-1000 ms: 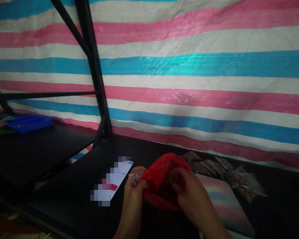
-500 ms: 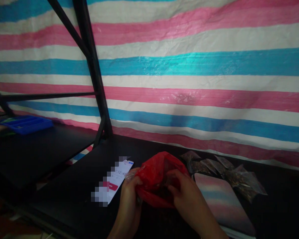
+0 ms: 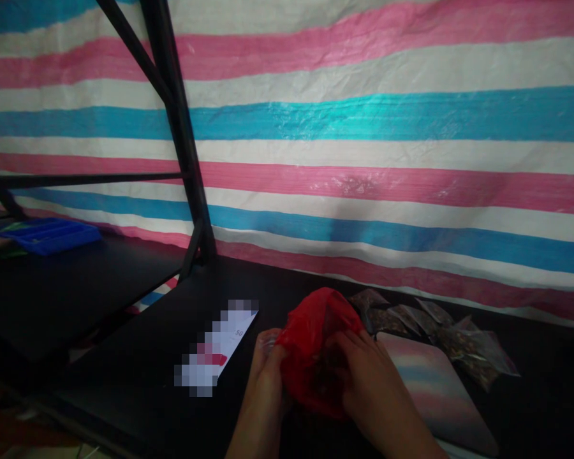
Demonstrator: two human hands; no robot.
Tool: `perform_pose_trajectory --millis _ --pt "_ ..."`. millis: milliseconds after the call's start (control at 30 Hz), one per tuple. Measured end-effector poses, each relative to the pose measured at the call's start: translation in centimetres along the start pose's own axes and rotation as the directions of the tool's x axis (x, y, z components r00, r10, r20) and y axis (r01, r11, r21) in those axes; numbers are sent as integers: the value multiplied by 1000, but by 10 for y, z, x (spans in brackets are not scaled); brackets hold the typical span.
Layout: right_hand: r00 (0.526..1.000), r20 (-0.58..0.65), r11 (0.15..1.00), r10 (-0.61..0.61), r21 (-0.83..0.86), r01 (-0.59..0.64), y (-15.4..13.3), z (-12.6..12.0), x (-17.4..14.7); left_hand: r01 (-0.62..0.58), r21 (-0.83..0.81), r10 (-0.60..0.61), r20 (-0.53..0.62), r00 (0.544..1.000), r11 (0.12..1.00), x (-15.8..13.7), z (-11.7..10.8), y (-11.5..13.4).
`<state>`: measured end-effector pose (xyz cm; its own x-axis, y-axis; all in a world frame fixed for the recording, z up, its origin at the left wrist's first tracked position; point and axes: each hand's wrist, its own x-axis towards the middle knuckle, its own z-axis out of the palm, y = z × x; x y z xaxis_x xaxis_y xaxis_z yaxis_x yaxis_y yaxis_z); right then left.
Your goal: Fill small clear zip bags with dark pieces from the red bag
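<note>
A red plastic bag (image 3: 316, 319) stands with its mouth open in front of me, dark loose contents inside it. My left hand (image 3: 268, 366) grips the bag's left edge, and a bit of clear plastic shows by its fingers. At the bag's right side, my right hand (image 3: 366, 373) reaches into the mouth with curled fingers. Its fingertips are lost in the dark inside, so what they hold is hidden. Several small clear bags (image 3: 469, 341) filled with brownish dried bits lie beyond my right hand.
A phone (image 3: 220, 350) with a lit, partly blurred screen lies left of the bag on the black table (image 3: 138, 376). A flat striped pastel case (image 3: 433, 376) lies under my right forearm. A black metal frame (image 3: 184, 146), a blue tray (image 3: 60, 237) and a striped tarp (image 3: 387, 121) stand behind.
Both hands and the red bag have moved slightly right. My right hand has gone deeper into the bag, and the bag's mouth has tilted more towards me.
</note>
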<state>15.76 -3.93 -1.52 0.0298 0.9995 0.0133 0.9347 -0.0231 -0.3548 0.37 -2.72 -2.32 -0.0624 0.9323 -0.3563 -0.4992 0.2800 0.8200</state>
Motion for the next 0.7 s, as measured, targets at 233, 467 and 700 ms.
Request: perform_pose_trajectory --millis 233,467,700 --pt "999 -36 997 10 81 -7 1 7 -2 -45 -14 43 -112 993 999 3 1 3" --pt "998 -53 984 -27 174 36 -4 12 -3 -12 -107 13 11 1000 994 1 -2 2" --pt "998 -63 979 24 203 -10 -2 9 -4 -15 -172 12 -18 1000 985 3 1 10"
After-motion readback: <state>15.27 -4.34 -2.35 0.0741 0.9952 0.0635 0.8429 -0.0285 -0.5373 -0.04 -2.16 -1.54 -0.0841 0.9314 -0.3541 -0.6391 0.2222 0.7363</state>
